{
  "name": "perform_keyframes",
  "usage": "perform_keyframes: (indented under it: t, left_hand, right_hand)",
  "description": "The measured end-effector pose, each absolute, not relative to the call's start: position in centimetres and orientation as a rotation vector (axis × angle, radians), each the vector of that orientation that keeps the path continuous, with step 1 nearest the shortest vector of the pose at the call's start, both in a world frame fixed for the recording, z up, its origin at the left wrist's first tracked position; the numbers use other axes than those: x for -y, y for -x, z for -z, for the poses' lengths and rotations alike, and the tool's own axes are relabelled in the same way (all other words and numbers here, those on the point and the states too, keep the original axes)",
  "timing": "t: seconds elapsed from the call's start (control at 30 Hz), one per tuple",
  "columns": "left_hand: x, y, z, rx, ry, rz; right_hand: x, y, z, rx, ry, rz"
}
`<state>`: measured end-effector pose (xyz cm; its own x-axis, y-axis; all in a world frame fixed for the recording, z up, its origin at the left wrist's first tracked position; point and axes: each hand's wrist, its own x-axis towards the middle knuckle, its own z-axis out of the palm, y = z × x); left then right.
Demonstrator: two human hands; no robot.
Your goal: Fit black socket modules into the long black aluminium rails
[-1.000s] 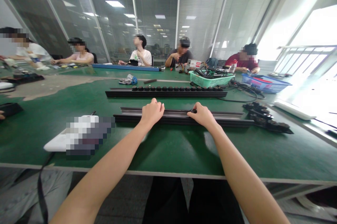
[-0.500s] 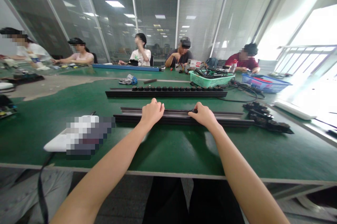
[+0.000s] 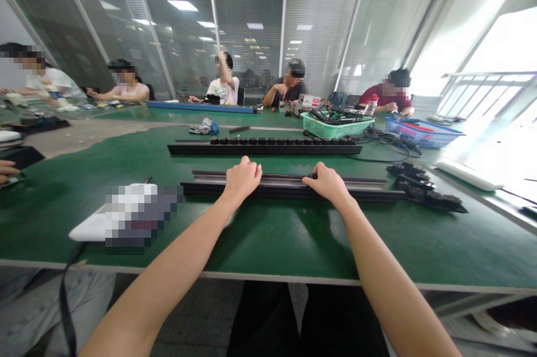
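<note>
L hand (image 3: 244, 178) seems to clasp near blk rail (image 3: 369, 196) to steady it, R hand (image 3: 329, 182) pinching sm. blk part (image 3: 313, 175) inside

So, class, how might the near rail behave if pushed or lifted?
The near rail is probably stiff, since it looks straight with no visible bend. Its angular profile suggests sliding on the table rather than rolling. Lifted off-centre, something so long and narrow might dip at one end.
</note>
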<state>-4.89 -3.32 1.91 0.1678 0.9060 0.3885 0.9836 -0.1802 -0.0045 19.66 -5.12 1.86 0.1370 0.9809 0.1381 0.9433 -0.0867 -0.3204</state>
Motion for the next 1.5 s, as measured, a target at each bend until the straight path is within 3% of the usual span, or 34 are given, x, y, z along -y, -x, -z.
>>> perform_keyframes:
  t: [1.5]
  left_hand:
    - [3.5, 4.8, -2.2, 1.854, 2.202, 0.428]
  right_hand:
    - [5.0, -21.2, -2.1, 1.975, 2.089, -0.121]
